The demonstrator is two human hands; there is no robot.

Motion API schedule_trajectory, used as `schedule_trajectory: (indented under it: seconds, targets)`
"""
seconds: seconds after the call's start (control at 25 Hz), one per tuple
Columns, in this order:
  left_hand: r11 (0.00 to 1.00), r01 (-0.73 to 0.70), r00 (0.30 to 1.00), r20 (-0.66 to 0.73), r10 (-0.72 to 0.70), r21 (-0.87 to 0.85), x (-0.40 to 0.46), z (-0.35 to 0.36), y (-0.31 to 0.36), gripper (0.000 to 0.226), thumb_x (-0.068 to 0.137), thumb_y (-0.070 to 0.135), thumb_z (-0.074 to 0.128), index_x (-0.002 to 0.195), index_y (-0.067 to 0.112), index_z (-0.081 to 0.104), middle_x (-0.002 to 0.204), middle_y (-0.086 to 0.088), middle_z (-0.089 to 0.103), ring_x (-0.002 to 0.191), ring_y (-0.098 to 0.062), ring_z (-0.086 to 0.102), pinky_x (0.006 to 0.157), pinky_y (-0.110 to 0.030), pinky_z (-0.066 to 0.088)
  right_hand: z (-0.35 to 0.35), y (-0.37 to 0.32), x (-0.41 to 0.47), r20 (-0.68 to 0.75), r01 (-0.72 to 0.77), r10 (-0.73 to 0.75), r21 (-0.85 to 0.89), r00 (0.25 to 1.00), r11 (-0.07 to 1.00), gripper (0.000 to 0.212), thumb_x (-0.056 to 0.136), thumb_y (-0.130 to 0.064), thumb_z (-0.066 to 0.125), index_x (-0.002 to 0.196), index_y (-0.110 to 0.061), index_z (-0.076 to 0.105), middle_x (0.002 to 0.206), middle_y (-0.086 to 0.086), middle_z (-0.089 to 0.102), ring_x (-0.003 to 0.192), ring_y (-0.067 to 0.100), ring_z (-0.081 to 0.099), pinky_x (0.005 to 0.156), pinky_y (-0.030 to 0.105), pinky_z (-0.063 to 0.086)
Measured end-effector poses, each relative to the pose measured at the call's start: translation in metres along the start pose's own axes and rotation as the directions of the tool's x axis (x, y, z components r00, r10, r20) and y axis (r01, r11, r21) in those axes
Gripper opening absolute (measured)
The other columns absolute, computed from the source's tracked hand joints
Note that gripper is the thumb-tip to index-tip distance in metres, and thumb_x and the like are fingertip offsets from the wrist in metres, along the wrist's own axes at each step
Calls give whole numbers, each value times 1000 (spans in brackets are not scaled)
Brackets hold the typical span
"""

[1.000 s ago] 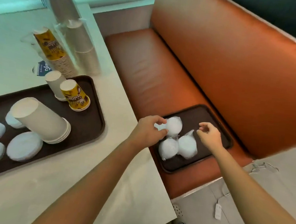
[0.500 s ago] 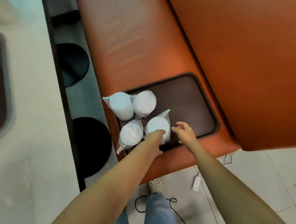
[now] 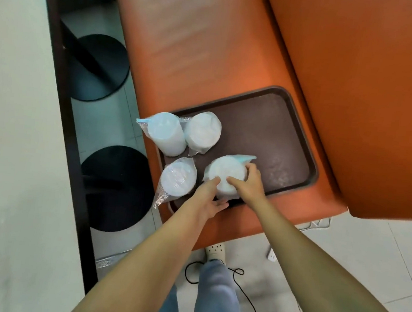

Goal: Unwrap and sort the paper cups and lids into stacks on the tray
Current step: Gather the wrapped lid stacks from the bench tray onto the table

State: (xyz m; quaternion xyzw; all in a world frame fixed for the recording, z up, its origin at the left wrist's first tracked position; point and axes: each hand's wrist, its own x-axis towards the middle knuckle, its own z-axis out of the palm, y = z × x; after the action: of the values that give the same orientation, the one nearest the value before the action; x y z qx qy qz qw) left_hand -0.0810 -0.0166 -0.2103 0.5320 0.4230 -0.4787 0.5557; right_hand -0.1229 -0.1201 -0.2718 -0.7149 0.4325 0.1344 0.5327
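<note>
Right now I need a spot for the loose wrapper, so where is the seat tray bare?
The tray is bare across its far and right part, between the wrapped lid stacks and the backrest-side rim. The near-left end is crowded: four wrapped stacks cluster there, and the left hand and right hand grip the nearest stack.

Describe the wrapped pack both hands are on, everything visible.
The pack is a round white stack, apparently lids, sealed in clear crinkly plastic whose loose end tapers to a bluish point toward the upper right. It stands on end on the brown tray, near its front edge, flat round face up. The left hand cups its near left side and the right hand curls round its right side, thumb on top. It is still wrapped. Three similar packs sit to its left, apart from it.
</note>
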Motion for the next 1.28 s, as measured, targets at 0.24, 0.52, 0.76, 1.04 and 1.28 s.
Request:
schedule_trajectory:
  seconds: [0.24, 0.52, 0.76, 1.04, 1.28]
  targets:
    - [994, -104, 973, 204, 104, -11, -61, 18, -1, 42, 94, 31, 54, 133, 21, 44, 123, -6, 54, 88, -24, 57, 77, -36, 47, -45, -51, -60, -208, 247, -183, 346, 961, 905, 56, 72, -5, 69, 119, -14, 39, 119, 11, 49, 103, 19, 53, 74, 20, 52]
    - [793, -588, 763, 218, 609, -156, -212, -21, 57, 56, 91, 36, 57, 140, 29, 32, 127, -1, 56, 107, -21, 58, 78, -36, 49, -59, -211, -174, -219, 602, -584, 509, 782, 615, 38, 68, -9, 56, 102, -22, 46, 92, -7, 56, 75, -3, 61, 67, 18, 52]
    - [345, -910, 363, -41, 931, -230, -320, -153, 111, 50, 65, 35, 67, 112, 29, 50, 118, -6, 63, 106, -24, 63, 95, -47, 49, 40, -328, -275, -49, 606, -743, 615, 668, 504, 36, 85, 0, 57, 115, -13, 43, 98, 3, 58, 81, 3, 62, 70, 16, 52]
    - [248, -956, 273, -174, 946, -155, -363, -357, 159, 36, 89, 16, 59, 122, 25, 47, 119, -7, 62, 103, -25, 62, 77, -39, 54, 195, -410, -357, 195, 665, -786, 439, 586, 604, 39, 85, -15, 64, 119, -18, 47, 120, 6, 61, 108, 23, 60, 96, 43, 49]
    - [251, -963, 250, 26, 968, -100, -377, -481, 206, 50, 85, 3, 61, 129, 21, 44, 125, -10, 60, 110, -28, 61, 86, -44, 53, 299, -466, -375, 324, 667, -774, 394, 543, 633, 57, 83, -24, 69, 131, -14, 41, 128, 8, 55, 112, 25, 58, 96, 44, 50]
